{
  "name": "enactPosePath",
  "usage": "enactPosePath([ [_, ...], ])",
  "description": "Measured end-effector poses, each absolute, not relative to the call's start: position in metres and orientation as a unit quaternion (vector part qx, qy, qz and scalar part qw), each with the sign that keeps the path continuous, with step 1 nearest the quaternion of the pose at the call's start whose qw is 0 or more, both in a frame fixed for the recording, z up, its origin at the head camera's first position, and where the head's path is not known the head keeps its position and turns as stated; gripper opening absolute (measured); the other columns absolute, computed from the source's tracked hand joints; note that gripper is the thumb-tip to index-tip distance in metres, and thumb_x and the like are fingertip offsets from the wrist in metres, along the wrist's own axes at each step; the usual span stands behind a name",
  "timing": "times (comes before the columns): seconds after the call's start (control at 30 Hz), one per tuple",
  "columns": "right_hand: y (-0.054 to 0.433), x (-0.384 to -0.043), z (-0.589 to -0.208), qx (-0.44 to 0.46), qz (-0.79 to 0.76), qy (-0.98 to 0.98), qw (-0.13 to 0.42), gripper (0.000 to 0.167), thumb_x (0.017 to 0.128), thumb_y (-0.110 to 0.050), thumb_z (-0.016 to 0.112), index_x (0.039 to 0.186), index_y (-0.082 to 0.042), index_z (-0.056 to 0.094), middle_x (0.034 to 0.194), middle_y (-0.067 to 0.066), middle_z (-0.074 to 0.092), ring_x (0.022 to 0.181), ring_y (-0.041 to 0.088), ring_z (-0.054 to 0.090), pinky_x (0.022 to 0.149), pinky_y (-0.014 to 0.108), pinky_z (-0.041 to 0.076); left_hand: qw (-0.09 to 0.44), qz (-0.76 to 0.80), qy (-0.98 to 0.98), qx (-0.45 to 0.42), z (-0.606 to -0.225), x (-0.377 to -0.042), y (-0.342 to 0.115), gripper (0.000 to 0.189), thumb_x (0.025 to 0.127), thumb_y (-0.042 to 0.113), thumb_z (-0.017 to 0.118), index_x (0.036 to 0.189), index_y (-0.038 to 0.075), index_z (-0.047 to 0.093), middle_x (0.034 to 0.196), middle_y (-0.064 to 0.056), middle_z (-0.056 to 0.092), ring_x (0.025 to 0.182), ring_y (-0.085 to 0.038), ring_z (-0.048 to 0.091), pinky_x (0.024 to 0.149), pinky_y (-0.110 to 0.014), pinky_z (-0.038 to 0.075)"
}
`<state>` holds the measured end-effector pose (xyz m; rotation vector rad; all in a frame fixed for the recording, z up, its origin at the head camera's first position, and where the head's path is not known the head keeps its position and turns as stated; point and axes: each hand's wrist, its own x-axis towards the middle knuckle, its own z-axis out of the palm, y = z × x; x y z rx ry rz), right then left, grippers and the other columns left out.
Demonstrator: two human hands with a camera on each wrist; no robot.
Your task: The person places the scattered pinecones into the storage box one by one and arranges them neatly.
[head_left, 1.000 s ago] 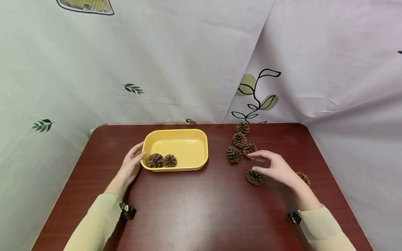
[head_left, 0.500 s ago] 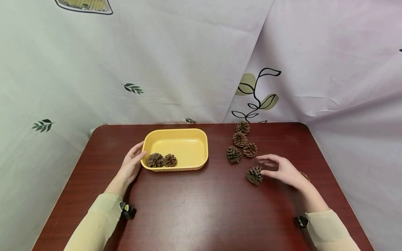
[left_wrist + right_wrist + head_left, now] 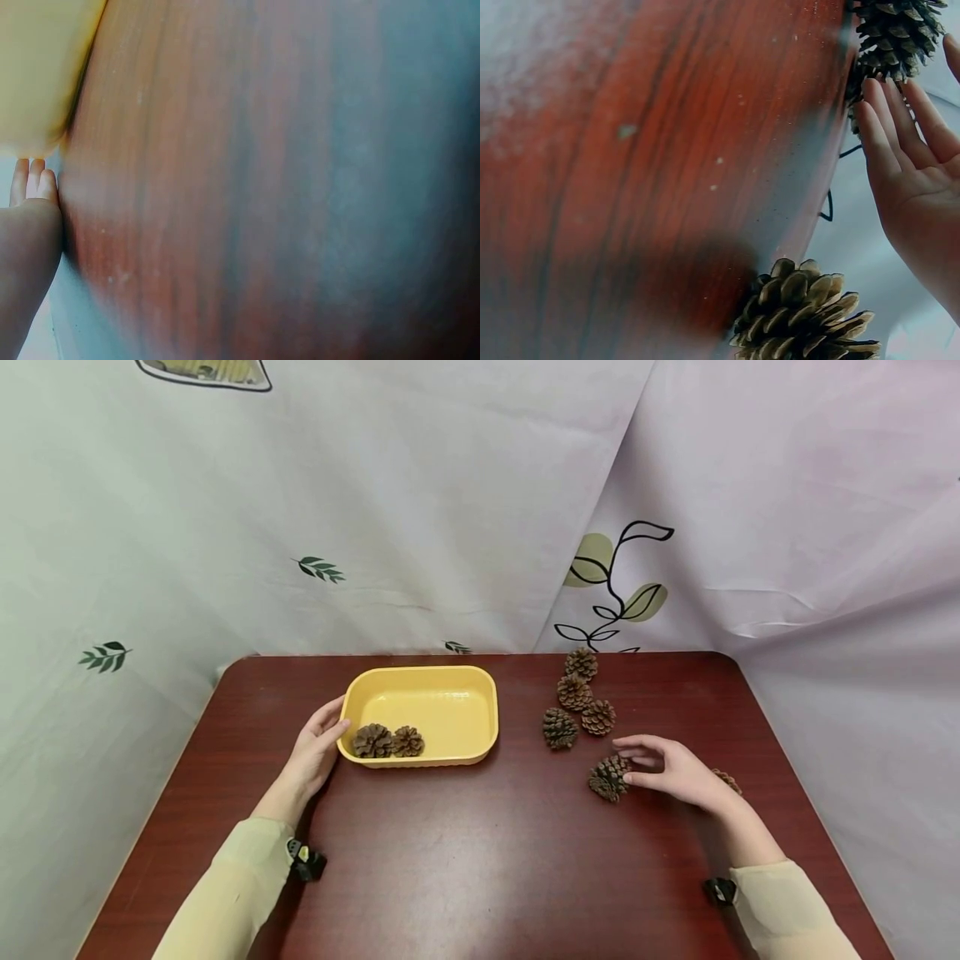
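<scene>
My left hand (image 3: 313,753) holds the left end of a yellow plastic tray (image 3: 453,714), thumb over the rim and fingers along the outside. Two brown pine cones (image 3: 372,741) lie in the tray's front left corner. On the right, my right hand (image 3: 678,774) hovers beside a single pine cone (image 3: 608,779) on the table, thumb at its right edge. In the right wrist view the fingers (image 3: 915,142) extend fairly straight towards a pine cone (image 3: 896,34); whether they touch it I cannot tell.
Behind the right hand several pine cones (image 3: 574,692) cluster towards the table's back edge. Another pine cone (image 3: 726,781) sits partly hidden behind the right wrist. The dark red table (image 3: 480,860) ends at a hanging light cloth (image 3: 450,510) at the back.
My right hand has drawn back to the right and slightly down, away from the cluster, to the single pine cone. The left hand and tray stay in place.
</scene>
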<state>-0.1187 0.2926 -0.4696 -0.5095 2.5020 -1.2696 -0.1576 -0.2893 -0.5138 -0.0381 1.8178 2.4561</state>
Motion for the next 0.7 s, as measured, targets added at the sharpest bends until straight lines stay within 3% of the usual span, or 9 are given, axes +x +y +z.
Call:
enactPosePath([
  [0.17, 0.2944, -0.1192, -0.4740, -0.179, -0.467, 0.851, 0.161, 0.052, 0.098, -0.010, 0.077, 0.143, 0.007, 0.059, 0.138, 0.030, 0.067, 0.118, -0.003, 0.068, 0.097, 0.013, 0.054, 0.042, 0.803, 0.594, -0.013, -0.5125, -0.1578, -0.2891, 0.037, 0.109, 0.000, 0.054, 0.133, 0.027, 0.064, 0.126, 0.017, 0.072, 0.111, 0.001, 0.068, 0.092, -0.015, 0.056],
  [0.23, 0.2948, -0.1192, -0.4756, -0.178, -0.484, 0.839, 0.173, 0.053, 0.098, -0.008, 0.076, 0.144, 0.010, 0.057, 0.140, 0.034, 0.064, 0.116, -0.012, 0.063, 0.096, 0.012, 0.054, 0.042, 0.803, 0.595, -0.012, -0.5122, -0.1579, -0.2891, 0.038, 0.109, 0.000, 0.054, 0.134, 0.026, 0.064, 0.127, 0.017, 0.072, 0.112, 0.001, 0.068, 0.091, -0.015, 0.056],
  [0.7, 0.2961, -0.1192, -0.4785, -0.146, -0.510, 0.823, 0.202, 0.047, 0.100, -0.008, 0.074, 0.141, 0.011, 0.060, 0.141, 0.035, 0.062, 0.110, -0.012, 0.065, 0.089, 0.014, 0.058, 0.036, 0.802, 0.596, -0.008, -0.5135, -0.1580, -0.2881, 0.037, 0.109, -0.001, 0.054, 0.135, 0.024, 0.063, 0.126, 0.017, 0.072, 0.113, 0.001, 0.067, 0.093, -0.014, 0.056],
])
